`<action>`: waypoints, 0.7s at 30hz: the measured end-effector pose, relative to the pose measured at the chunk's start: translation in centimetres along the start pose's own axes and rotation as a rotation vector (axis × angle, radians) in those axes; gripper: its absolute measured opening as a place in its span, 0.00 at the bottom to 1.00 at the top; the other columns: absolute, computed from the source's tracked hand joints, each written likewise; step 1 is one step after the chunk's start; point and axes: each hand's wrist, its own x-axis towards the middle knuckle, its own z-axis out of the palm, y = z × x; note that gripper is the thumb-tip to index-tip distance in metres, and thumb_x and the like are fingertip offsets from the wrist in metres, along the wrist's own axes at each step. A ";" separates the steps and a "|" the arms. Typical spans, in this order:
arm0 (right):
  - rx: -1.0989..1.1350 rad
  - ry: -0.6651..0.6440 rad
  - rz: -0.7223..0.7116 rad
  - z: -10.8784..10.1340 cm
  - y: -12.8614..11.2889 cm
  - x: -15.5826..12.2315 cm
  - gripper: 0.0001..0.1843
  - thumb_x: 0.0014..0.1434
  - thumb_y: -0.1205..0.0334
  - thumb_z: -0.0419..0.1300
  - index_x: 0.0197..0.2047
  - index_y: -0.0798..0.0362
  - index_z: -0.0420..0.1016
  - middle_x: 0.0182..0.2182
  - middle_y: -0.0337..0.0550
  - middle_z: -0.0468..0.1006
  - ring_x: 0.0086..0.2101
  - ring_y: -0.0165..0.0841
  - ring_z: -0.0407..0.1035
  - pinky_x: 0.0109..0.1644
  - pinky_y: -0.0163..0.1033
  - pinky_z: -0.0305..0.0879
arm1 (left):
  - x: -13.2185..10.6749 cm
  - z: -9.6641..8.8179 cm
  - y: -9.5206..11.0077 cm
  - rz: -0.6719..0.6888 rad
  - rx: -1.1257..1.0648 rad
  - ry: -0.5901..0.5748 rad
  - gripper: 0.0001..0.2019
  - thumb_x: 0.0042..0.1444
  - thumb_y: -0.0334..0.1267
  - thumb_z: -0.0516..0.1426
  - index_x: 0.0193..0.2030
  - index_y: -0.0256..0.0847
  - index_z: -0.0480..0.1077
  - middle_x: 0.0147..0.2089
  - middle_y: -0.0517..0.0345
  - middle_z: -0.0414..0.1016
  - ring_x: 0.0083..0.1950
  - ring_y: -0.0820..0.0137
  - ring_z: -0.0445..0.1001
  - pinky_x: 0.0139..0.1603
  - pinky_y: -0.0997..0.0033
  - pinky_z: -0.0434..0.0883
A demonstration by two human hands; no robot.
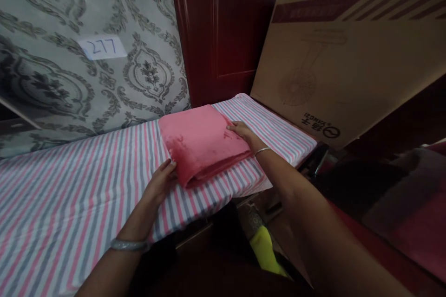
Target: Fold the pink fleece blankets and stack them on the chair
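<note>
A folded pink blanket lies on a table covered with a pink, grey and white striped cloth. My left hand rests against the blanket's near left corner, fingers curled along its folded edge. My right hand lies on the blanket's right side with fingers stretched flat, pressing on the top. Both wrists wear a bangle.
A large cardboard box leans at the right behind the table. A patterned wall carries a paper label reading 277. A dark red door stands behind. A yellow object lies below the table edge.
</note>
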 end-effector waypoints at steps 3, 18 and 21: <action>-0.086 0.068 -0.023 -0.2 -0.1 0.8 0.20 0.56 0.59 0.69 0.52 0.54 0.80 0.50 0.46 0.84 0.51 0.39 0.76 0.58 0.40 0.68 | 0.1 0.0 -0.3 0.013 -0.008 -0.046 0.28 0.50 0.38 0.71 0.58 0.42 0.69 0.39 0.57 0.80 0.32 0.69 0.79 0.31 0.71 0.75; -0.038 -0.042 0.087 -1.8 -1.6 -2.0 0.36 0.60 0.53 0.66 0.68 0.57 0.68 0.66 0.60 0.71 0.61 0.47 0.70 0.65 0.48 0.65 | 0.9 3.3 -0.6 0.168 -0.032 0.050 0.32 0.44 0.21 0.64 0.58 0.42 0.68 0.43 0.57 0.80 0.37 0.70 0.78 0.40 0.71 0.78; 0.083 -0.082 0.081 -1.3 -3.2 -3.3 0.40 0.60 0.58 0.64 0.73 0.57 0.60 0.67 0.58 0.70 0.58 0.43 0.73 0.59 0.45 0.72 | 1.6 0.8 3.1 0.148 -0.049 0.042 0.30 0.46 0.19 0.61 0.58 0.41 0.69 0.37 0.60 0.81 0.31 0.71 0.77 0.34 0.73 0.76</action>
